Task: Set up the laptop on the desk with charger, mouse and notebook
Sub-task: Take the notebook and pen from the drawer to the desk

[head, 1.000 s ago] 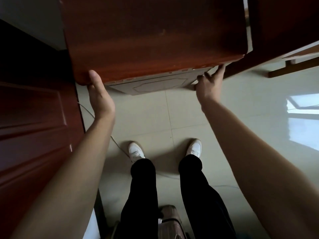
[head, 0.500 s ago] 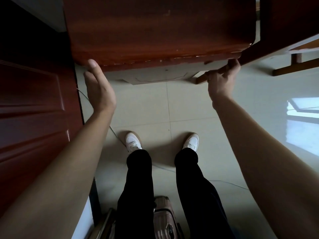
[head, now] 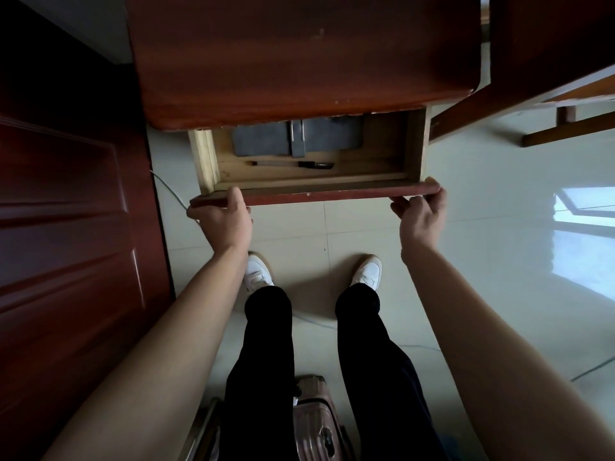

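Observation:
A red-brown wooden desk fills the top of the view. Its drawer stands pulled out below the desk edge. My left hand grips the left end of the drawer front and my right hand grips the right end. Inside the drawer lies a grey notebook with a strap, partly hidden under the desk top. A dark pen lies in front of it. No laptop, charger or mouse shows.
A dark red door runs along the left. A pink suitcase stands behind my legs. A thin cable trails over the pale tiled floor. A wooden chair frame is at the upper right.
My hands moved from under the desk edge onto the drawer front, and the drawer slid out toward me, showing the notebook and the pen.

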Action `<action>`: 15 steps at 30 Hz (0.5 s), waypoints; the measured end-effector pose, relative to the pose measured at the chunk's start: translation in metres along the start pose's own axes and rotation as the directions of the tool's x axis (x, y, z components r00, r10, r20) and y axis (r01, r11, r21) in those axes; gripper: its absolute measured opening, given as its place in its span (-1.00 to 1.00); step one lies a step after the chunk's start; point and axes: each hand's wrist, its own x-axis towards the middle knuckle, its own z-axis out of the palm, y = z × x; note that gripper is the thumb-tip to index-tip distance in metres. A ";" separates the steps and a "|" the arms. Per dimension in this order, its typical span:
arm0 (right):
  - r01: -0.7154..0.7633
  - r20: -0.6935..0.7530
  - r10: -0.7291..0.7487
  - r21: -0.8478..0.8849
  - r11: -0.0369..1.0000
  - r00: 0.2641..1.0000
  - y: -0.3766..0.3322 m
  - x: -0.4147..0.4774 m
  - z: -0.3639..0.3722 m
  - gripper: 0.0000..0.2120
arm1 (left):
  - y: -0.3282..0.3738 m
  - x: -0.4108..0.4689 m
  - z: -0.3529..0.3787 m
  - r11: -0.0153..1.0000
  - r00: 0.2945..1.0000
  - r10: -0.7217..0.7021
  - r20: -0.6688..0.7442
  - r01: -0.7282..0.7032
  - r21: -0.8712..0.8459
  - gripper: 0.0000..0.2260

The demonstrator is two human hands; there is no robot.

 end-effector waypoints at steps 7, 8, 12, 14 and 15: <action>0.246 -0.085 -0.284 -0.303 0.921 0.955 -0.013 -0.018 0.005 -0.43 | 0.001 0.000 -0.002 1.000 0.999 -0.017 -0.029 0.018 0.007 -0.57; 0.388 -0.039 -0.450 -0.443 0.808 0.892 -0.018 -0.021 0.006 -0.43 | 0.002 0.000 -0.002 0.998 0.999 -0.049 -0.006 0.049 -0.036 -0.59; 0.661 0.385 -0.571 -0.623 0.418 0.725 -0.037 -0.016 0.024 -0.62 | 0.003 -0.003 -0.003 0.973 0.984 -0.157 0.080 0.168 -0.160 -0.65; 0.622 0.522 -0.346 -0.709 0.332 0.780 -0.043 -0.006 0.037 -0.73 | 0.000 -0.002 -0.005 0.966 0.977 -0.185 0.103 0.200 -0.162 -0.71; 0.610 0.556 -0.252 -0.739 0.285 0.792 -0.045 -0.003 0.043 -0.77 | -0.001 -0.001 -0.007 0.963 0.975 -0.189 0.116 0.207 -0.171 -0.76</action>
